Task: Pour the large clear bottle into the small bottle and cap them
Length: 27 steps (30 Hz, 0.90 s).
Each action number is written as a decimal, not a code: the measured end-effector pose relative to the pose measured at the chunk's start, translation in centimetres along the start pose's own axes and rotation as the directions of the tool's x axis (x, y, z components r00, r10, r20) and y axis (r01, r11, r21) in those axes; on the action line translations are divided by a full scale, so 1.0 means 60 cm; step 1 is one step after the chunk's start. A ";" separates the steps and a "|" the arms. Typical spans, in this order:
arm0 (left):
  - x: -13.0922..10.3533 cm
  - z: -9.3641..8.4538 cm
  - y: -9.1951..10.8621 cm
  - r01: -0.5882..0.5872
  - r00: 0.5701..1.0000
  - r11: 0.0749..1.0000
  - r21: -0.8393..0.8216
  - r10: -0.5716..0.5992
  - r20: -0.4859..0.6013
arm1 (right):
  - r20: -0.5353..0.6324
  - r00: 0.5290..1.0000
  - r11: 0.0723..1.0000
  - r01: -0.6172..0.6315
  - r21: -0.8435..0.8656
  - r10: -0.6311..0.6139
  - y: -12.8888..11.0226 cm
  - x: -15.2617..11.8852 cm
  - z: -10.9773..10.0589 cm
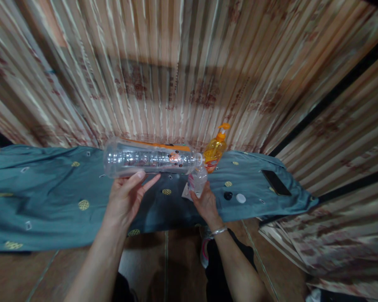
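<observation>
Head view: two bare hands hold two clear bottles over a bench draped in a blue-green cloth (50, 188).
Big bottle (148, 158): lies on its side in the left hand's grasp, base to the left, neck to the right; an orange strip and dark print show on its wall.
Left hand (124, 197): under the near side of the big bottle, toward its base; thumb against the wall, a finger stretched out along the lower edge, the others partly hidden.
Small bottle (199, 178): in the right hand, more upright, below the big bottle's neck, with pink marks on its side.
Right hand (207, 204): fingers closed around the small bottle's lower part; a bracelet (219, 231) circles the wrist.
Necks: the two come together just left of the pump bottle; whether they touch, I cannot tell.
Pump bottle (214, 153): stands behind and to the right of the small bottle, orange-topped, with yellow-orange contents.
Caps: a black cap (228, 196) and a white cap (241, 198) lie side by side, right of the right hand.
Phone (276, 182): dark, flat on the cloth, farther right than the caps.
Curtain (164, 84): hangs in folds behind the bench.
</observation>
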State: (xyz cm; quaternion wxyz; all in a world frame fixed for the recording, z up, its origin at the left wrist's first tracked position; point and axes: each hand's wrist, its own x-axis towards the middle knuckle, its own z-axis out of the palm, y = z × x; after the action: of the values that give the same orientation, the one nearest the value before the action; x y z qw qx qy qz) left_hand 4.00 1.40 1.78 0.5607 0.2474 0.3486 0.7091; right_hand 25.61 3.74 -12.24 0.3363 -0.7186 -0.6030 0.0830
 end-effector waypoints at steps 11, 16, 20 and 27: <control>0.002 -0.001 -0.002 -0.003 1.000 1.000 -0.003 0.003 0.001 | -0.011 1.000 0.999 0.027 -0.041 -0.027 0.006 0.000 0.005; 0.001 -0.001 -0.002 -0.004 1.000 1.000 0.004 0.004 0.002 | -0.019 0.999 0.999 0.043 -0.031 -0.044 0.010 0.001 0.008; 0.002 -0.003 -0.005 -0.007 1.000 1.000 0.010 0.007 0.009 | -0.031 0.999 0.999 0.022 -0.032 -0.023 0.008 0.000 0.007; 0.003 -0.005 -0.005 -0.007 1.000 1.000 0.007 0.007 0.002 | -0.023 0.999 1.000 0.027 -0.003 -0.027 0.004 -0.001 0.003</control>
State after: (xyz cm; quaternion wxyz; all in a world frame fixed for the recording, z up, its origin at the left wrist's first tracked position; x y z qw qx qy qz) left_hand 3.91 1.53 1.37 0.5579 0.2513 0.3496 0.7095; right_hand 25.73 3.73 -12.53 0.3436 -0.7118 -0.6087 0.0694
